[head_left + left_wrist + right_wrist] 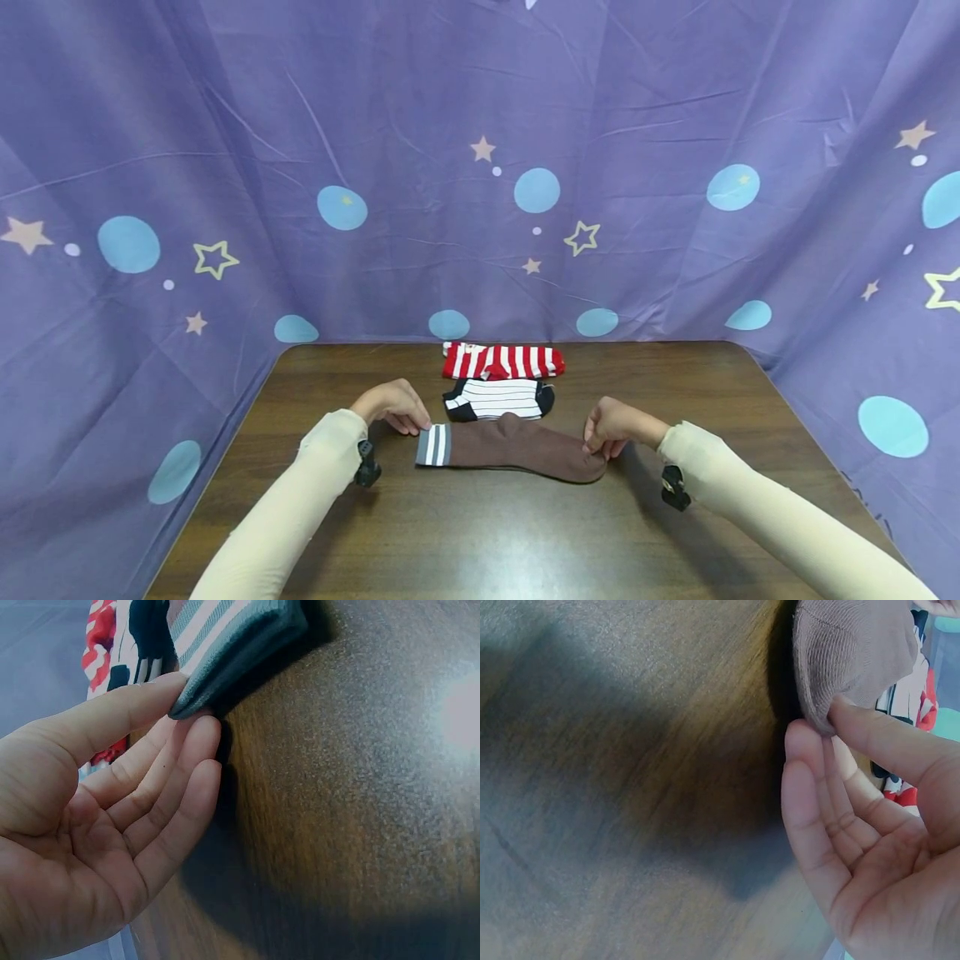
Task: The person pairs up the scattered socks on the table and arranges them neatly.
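Note:
A brown sock (517, 447) with a grey-and-white striped cuff (433, 445) lies stretched sideways across the table, its toe to the right. My left hand (393, 407) pinches the far corner of the cuff; the left wrist view shows thumb and fingers on the cuff's edge (232, 656). At the other end my right hand (618, 427) pinches the toe, and the right wrist view shows the brown knit (847, 656) between thumb and fingertips. Just behind lies a white sock (498, 399) with thin black stripes and black heel and toe. Farthest back is a red-and-white striped sock (510, 362).
The brown wooden table (480, 533) has a bright glare near its front. A purple curtain (420, 250) with stars and blue dots hangs behind it and along both sides. Dark devices sit at the left wrist (367, 464) and right wrist (675, 487).

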A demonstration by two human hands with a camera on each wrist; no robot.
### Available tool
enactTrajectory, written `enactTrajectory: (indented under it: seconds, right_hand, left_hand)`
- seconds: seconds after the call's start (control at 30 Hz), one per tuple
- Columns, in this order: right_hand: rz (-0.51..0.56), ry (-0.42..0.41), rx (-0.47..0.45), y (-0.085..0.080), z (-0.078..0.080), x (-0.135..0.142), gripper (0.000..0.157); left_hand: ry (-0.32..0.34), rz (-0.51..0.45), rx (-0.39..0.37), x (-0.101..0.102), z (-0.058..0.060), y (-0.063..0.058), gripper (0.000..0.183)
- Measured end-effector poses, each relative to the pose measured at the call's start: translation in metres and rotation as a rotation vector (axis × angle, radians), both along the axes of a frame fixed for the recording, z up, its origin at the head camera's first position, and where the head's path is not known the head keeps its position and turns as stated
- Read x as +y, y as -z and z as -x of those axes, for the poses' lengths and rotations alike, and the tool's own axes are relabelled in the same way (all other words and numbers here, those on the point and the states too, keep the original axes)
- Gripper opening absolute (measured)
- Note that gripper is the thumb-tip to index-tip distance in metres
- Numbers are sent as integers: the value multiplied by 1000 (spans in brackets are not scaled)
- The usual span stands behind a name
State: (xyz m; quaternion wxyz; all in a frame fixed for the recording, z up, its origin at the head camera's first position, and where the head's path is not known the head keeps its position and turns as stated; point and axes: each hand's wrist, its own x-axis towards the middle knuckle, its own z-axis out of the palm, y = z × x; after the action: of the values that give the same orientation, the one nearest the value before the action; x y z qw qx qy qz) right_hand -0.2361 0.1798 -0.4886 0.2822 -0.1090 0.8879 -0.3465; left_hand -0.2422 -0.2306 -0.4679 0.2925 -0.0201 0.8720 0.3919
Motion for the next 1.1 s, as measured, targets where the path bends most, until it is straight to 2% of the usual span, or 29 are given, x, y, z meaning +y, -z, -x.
enactTrajectory:
  seconds: [0.37,0.77,1.1]
  right_hand:
    - [17,-26,30,2,2,2,3]
    - [66,-17,84,5,6,3,9]
    - [68,-29,44,6,7,2,10]
  left_hand:
    - [25,9,-8,1,-2,3,13]
    - [71,18,17,-2,-2,6,12]
    - [90,22,25,-2,-1,6,13]
